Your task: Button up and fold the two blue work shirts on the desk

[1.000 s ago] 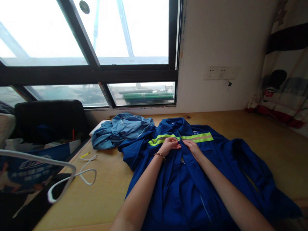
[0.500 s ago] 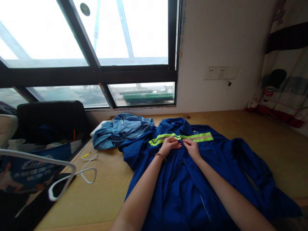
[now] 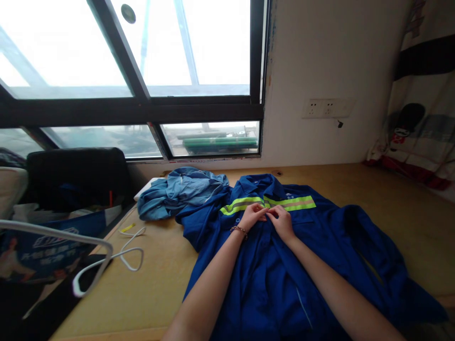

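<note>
A dark blue work jacket [image 3: 284, 265] with a yellow-green reflective stripe [image 3: 295, 202] across the chest lies spread face up on a wooden surface [image 3: 142, 284]. My left hand [image 3: 253, 215], with a bead bracelet on the wrist, pinches the jacket's front edge just below the stripe. My right hand [image 3: 281, 220] pinches the opposite front edge. The fingertips of both hands meet at the jacket's middle opening. Whatever small fastening lies between the fingers is hidden.
A crumpled lighter blue garment [image 3: 181, 192] lies to the left of the jacket's collar. A white plastic hanger [image 3: 95, 258] sits at the left edge. A black chair back [image 3: 76, 177] and a printed bag [image 3: 42, 246] stand beyond it. A window and a wall with sockets [image 3: 325, 108] are behind.
My two hands have drawn closer together at the jacket's front opening, so that their fingertips now touch. The jacket's two front edges are pulled nearer each other there.
</note>
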Motion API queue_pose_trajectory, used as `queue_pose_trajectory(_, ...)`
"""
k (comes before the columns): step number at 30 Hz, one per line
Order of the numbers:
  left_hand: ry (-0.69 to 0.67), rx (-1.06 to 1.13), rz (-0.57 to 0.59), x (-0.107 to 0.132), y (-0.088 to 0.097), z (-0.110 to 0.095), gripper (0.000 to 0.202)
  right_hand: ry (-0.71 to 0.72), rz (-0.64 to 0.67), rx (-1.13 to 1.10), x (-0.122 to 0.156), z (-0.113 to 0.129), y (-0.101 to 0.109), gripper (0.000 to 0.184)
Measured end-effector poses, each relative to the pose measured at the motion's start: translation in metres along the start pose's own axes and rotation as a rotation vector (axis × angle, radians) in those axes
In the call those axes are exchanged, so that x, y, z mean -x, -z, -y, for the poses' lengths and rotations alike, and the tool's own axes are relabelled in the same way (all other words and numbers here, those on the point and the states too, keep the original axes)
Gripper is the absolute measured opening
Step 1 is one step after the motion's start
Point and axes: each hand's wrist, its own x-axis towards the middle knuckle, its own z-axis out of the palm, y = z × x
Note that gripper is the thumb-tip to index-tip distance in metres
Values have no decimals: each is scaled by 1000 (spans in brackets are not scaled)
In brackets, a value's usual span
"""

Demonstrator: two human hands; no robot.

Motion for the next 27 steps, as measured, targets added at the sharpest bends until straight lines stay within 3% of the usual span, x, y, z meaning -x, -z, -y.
queue_pose_trajectory(4, -34, -56, -125, -8, -5, 14, 34, 17, 33, 76, 1, 0, -4, 8)
queue_pose_trajectory(8, -6, 41, -179, -9, -6, 15, 31, 22, 53, 65, 1, 1, -5, 6)
queue_pose_trajectory(14, 81, 155, -213, -1, -6, 1, 25, 25, 34, 7, 1, 6, -5, 13)
queue_pose_trajectory(27, 67, 230, -223, 2, -8, -4, 33, 79, 36, 35, 4, 6, -6, 28)
